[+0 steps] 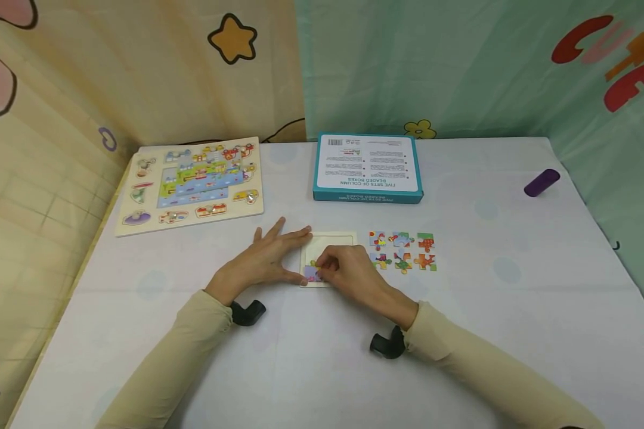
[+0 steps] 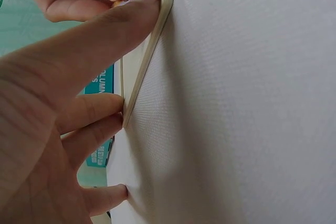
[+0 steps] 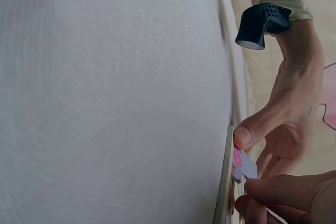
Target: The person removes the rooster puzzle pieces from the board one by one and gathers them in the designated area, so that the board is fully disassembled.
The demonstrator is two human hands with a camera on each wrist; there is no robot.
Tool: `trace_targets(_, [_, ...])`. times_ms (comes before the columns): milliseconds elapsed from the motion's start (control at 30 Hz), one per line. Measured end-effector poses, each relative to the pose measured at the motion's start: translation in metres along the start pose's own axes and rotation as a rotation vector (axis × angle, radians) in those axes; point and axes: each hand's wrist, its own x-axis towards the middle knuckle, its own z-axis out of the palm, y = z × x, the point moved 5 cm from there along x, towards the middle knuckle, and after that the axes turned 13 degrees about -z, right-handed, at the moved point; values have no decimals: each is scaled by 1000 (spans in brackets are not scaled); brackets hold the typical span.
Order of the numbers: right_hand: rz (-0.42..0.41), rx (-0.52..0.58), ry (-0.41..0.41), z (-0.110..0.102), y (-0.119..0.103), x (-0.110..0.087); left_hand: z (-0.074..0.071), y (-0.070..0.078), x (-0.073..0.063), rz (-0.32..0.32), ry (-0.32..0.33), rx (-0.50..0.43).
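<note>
A small wooden puzzle tray (image 1: 333, 239) lies in front of the person. The left hand (image 1: 265, 259) spreads along its left edge, thumb at the near corner and a fingertip at the far corner. In the tray's near left corner is a lilac puzzle piece (image 1: 310, 273) with a pink flower, tilted up a little in the right wrist view. The right hand (image 1: 354, 274) pinches at this piece with thumb and fingertips, hiding part of it. Close to the right hand, several loose puzzle pieces (image 1: 402, 261) lie in two rows on the table.
At the back left, a large wooden peg board (image 1: 193, 218) bears picture sheets (image 1: 209, 179). A teal and white box (image 1: 367, 170) lies behind the tray. Far right is a dark purple cylinder (image 1: 542, 183). Curtains hang behind the white table (image 1: 311, 363).
</note>
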Motion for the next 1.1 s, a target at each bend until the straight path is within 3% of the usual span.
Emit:
trace_targets(267, [32, 93, 32, -4, 1, -1, 0, 0, 1, 3, 3, -3])
trace_targets(500, [126, 172, 45, -10, 5, -6, 0, 0, 1, 9, 4, 4])
trace_targets(1100, [259, 94, 78, -49, 35, -60, -1, 1, -1, 0, -2, 4])
